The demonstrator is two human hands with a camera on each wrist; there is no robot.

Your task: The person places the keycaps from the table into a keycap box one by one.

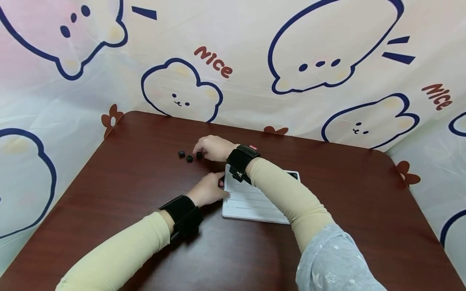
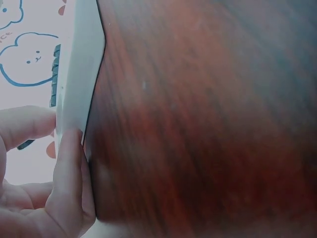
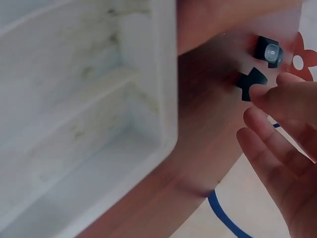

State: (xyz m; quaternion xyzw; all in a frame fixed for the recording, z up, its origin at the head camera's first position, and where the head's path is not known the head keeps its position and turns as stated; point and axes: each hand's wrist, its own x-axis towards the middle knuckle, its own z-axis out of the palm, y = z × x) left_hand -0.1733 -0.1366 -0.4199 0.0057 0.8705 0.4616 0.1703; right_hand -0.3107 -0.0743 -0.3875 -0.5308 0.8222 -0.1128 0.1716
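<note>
A white tray with ridged rows lies on the table, and black keycaps show at its far right. Along its left edge, my left hand grips the tray, thumb on one side and fingers on the other in the left wrist view. To the tray's left lie three loose black keycaps. My right hand reaches over the tray's far left corner, fingertips at the nearest keycap. In the right wrist view its fingers are spread and loosely bent; contact with the keycap is hard to tell.
The brown wooden table runs out on all sides of the tray. A printed cloth with cartoon animals hangs behind and beside it. My right forearm crosses over the tray and hides part of it.
</note>
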